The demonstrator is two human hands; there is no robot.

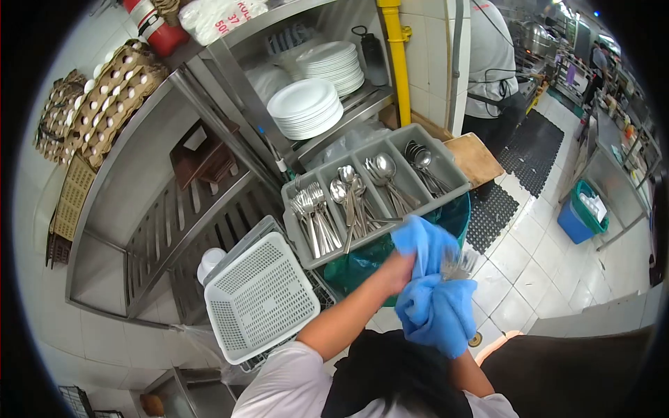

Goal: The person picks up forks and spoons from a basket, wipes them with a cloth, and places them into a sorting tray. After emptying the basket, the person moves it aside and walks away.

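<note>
A blue cloth point(435, 317) is bunched in front of my chest, and its upper part is smeared by motion. My left hand point(399, 273) is closed on the upper part of the cloth. The lower folds cover my right hand, so its fingers are hidden. Out of those folds stick several forks point(460, 266), blurred, gripped through the cloth. Just beyond my hands lies a grey cutlery tray point(322, 259). Its compartments hold forks point(313, 216), spoons point(385, 171) and, at the right, more spoons point(422, 159).
An empty white perforated basket point(261, 296) stands left of the tray. Stacked white plates point(304, 104) sit on the steel shelf behind. A green bin liner point(355, 273) hangs below the tray. Egg trays point(115, 97) are at upper left. A person point(491, 56) stands at the back right.
</note>
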